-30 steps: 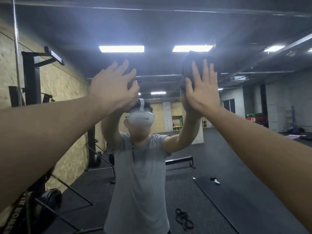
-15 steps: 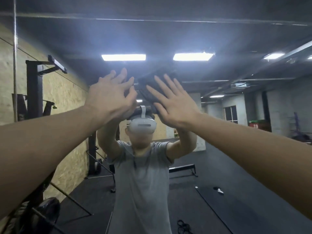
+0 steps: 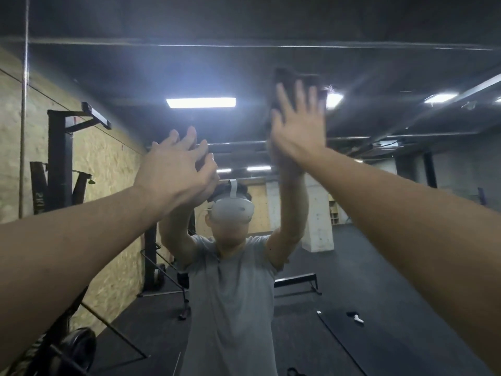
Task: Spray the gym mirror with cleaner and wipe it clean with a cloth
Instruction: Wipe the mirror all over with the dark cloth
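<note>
Now the right hand (image 3: 298,131) is raised high against the mirror (image 3: 352,213), fingers straight and spread, pressing a dark cloth (image 3: 295,80) flat to the glass; the cloth shows above and behind the fingertips, just left of a reflected ceiling light (image 3: 334,100). Half a second ago this hand and the cloth sat lower and further left, close beside the left hand and just above the reflected headset; since then they have swept up and to the right, much as they stood a second ago, though now higher on the glass. The left hand (image 3: 176,166) is held up near the mirror, lower than the right, its fingers relaxed and slightly bent, holding nothing; whether it touches the glass cannot be told. It has kept about the same place across all three moments. Between the two arms the mirror shows the person's reflection in a grey t-shirt (image 3: 233,308) with a white headset (image 3: 232,210). On the left a black rack (image 3: 58,158) stands against a chipboard wall (image 3: 108,185), and a dark mat (image 3: 393,348) lies on the floor at the right.
</note>
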Available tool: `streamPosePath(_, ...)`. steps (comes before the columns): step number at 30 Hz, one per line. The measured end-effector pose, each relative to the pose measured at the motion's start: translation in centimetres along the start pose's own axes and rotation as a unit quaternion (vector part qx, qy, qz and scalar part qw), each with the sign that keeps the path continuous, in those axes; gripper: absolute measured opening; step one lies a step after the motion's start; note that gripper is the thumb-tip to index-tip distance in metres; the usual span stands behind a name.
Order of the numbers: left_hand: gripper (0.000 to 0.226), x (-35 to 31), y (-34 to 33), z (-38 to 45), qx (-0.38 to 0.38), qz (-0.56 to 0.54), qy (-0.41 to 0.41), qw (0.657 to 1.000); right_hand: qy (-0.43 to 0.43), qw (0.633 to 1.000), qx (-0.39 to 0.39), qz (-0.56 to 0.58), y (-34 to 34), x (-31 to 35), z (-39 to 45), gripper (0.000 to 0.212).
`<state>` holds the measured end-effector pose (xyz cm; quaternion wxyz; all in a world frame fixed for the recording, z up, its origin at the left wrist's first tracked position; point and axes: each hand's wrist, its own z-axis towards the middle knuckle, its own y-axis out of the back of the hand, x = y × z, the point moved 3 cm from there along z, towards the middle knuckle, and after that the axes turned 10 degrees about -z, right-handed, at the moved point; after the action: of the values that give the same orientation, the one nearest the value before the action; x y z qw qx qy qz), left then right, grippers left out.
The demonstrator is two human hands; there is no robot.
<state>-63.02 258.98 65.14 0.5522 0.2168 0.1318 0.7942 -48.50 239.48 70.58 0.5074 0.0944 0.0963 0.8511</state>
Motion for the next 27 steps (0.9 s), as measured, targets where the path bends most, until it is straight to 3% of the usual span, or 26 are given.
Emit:
streamPosePath(4,0.077,0.3,0.1,0.2,-0.004,-0.03,0.004,1.0,0.241,0.97,0.013,-0.012,-0.6,5.5,-4.1,0.057)
streamPosePath(7,0.079,0.1,0.5,0.2,-0.001,-0.034,0.014,0.999,0.284,0.958,0.023,-0.033,-1.6,3.1,-5.7,0.056)
streamPosePath(9,0.087,-0.3,0.9,0.0,0.008,-0.028,0.011,1.0,0.234,0.971,0.02,-0.033,-2.0,-0.2,-5.8,0.056)
streamPosePath(14,0.093,-0.6,0.9,-0.2,0.021,-0.015,0.013,1.0,-0.018,1.0,0.023,0.009,-1.5,-8.4,-2.4,0.062)
streamPosePath(18,0.085,-0.5,0.6,-0.1,0.019,-0.014,0.02,1.0,-0.079,0.996,0.015,0.029,-0.6,-6.2,1.8,0.063)
streamPosePath(20,0.078,-0.7,0.8,-0.2,0.014,-0.021,0.02,0.999,-0.037,0.999,0.008,0.01,-0.1,-2.9,2.4,0.062)
streamPosePath(22,0.071,-0.7,1.0,-0.3,0.009,-0.038,0.022,0.999,0.062,0.998,0.004,0.0,0.2,1.4,1.4,0.06)
streamPosePath(25,0.056,-0.8,1.3,-0.2,0.01,-0.059,0.033,0.998,0.222,0.975,0.006,-0.017,-0.2,6.3,-2.3,0.059)
streamPosePath(27,0.052,-0.8,1.4,-0.2,0.015,-0.063,0.033,0.997,0.28,0.96,0.011,-0.021,-0.7,6.2,-3.5,0.056)
